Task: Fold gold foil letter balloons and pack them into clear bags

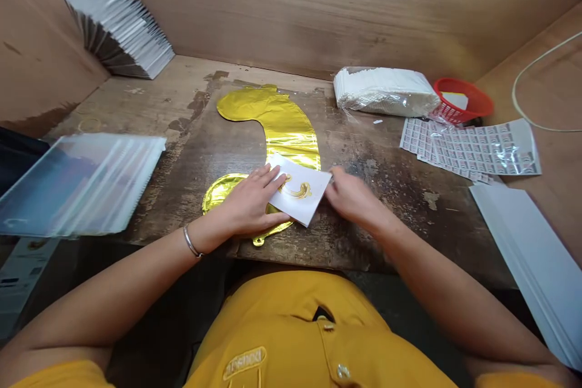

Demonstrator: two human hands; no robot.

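Observation:
A flat gold foil balloon (291, 124), curved like a hook, lies in the middle of the table. On its lower part rests a white card (309, 185) with a gold curved figure printed on it. My left hand (254, 200) lies flat over the balloon, its fingers apart and their tips on the card's left side. At the card's right corner my right hand (350, 194) is closed, with thumb and fingers pinching the edge. The balloon's middle is hidden under the card and my left hand.
Clear plastic sleeves (86, 185) lie at left, below a leaning stack of white cards (118, 24). A bagged white stack (386, 91), red basket (477, 100), sticker sheets (482, 148) and white sheets (531, 254) line the right. Wooden panels (282, 12) enclose the table.

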